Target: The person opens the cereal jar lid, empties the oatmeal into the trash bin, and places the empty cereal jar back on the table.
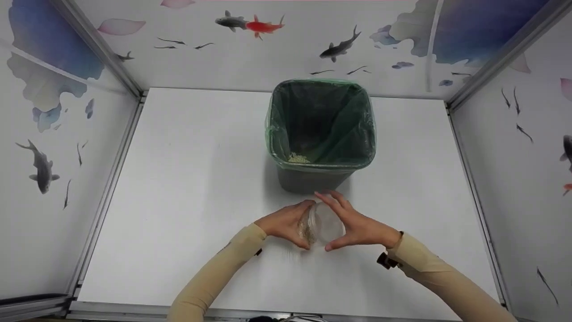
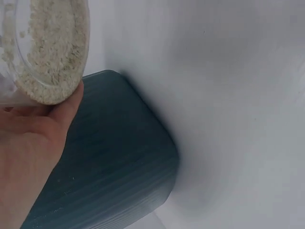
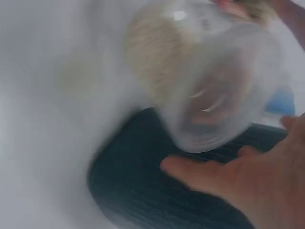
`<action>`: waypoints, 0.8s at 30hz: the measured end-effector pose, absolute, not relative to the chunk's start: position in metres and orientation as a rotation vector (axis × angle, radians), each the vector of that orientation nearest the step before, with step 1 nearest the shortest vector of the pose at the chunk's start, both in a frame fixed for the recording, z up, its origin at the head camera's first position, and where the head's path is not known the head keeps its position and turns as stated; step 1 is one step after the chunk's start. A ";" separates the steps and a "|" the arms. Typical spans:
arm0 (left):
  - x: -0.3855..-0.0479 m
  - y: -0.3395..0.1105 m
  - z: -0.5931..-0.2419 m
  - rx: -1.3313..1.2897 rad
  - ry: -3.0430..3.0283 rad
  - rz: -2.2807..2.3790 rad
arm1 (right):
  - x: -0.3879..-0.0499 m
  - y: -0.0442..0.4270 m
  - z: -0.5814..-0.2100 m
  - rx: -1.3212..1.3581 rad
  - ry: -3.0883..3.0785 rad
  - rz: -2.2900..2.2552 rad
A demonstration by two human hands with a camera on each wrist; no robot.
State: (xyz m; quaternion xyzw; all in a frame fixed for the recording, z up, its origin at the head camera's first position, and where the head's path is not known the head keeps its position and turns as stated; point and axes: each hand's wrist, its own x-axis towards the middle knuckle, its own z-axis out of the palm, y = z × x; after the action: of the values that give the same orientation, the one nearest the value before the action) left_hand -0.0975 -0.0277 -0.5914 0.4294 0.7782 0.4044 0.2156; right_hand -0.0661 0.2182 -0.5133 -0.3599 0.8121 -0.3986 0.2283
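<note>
My left hand grips a clear plastic jar of pale, rice-like grains from its left side. The jar lies tilted over above the table, its round translucent end facing right. Whether that end is a lid or the jar's mouth I cannot tell. Around it my right hand is spread, thumb and fingers apart. In the right wrist view, which is blurred, the fingers appear separate from the jar. Just beyond both hands stands a dark bin.
A green plastic bag lines the bin and folds over its rim. Some pale grains lie inside at the near left. White table surrounds the bin, and panels painted with fish wall in the back and sides.
</note>
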 end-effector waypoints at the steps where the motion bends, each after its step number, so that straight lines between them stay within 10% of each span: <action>1: -0.097 -0.027 -0.592 1.194 2.180 1.103 | -0.067 0.218 -0.512 -0.915 2.238 -1.126; 11: -0.090 -0.023 -0.594 1.170 2.337 0.975 | -0.058 0.204 -0.520 -0.304 2.283 -1.078; 24: -0.097 -0.031 -0.593 1.208 2.191 1.115 | -0.067 0.207 -0.527 -1.109 2.442 -0.928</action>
State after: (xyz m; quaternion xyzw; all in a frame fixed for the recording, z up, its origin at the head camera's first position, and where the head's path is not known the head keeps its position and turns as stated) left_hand -0.0973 -0.0310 -0.5929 0.4320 0.7838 0.3987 0.2001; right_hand -0.0671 0.2070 -0.5269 -0.3863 0.8506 -0.3231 0.1515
